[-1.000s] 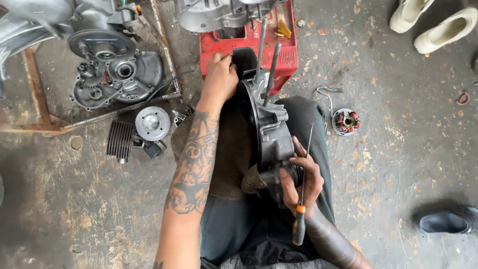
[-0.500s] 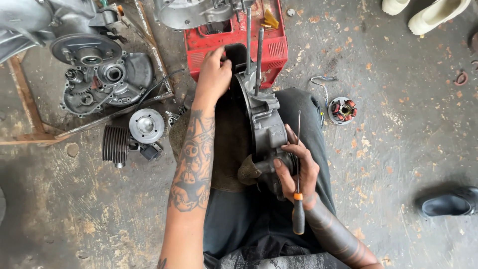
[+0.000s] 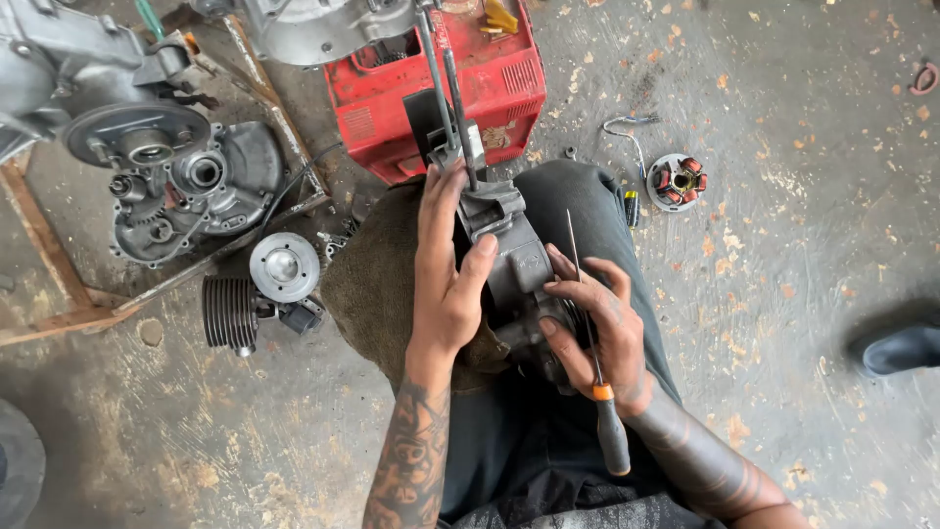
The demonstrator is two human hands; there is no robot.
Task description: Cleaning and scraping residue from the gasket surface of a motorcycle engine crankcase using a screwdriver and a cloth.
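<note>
Seated on a stained concrete floor, a person steadies a grey engine casing on their lap, over dark trousers. The right hand wraps its fingers around the lower end of the casing while also pinching a screwdriver, whose black handle with an orange collar points back toward the body and whose thin shaft rises past the fingers. The left hand lies flat along the casing's left side, fingers extended and the thumb pressed against the metal, grasping rather than clenched. The underside of the casing is hidden by both hands, and where it rests cannot be made out. A brown cloth sits just beside the left wrist, partly covered by the arm. Two long studs stand up from the casing's far end, in front of a red box. To the left lie a finned cylinder and a round silver part, with an open engine half beyond them. On the right, a small stator with copper windings sits apart. A dark shoe is cut off at the right edge.
</note>
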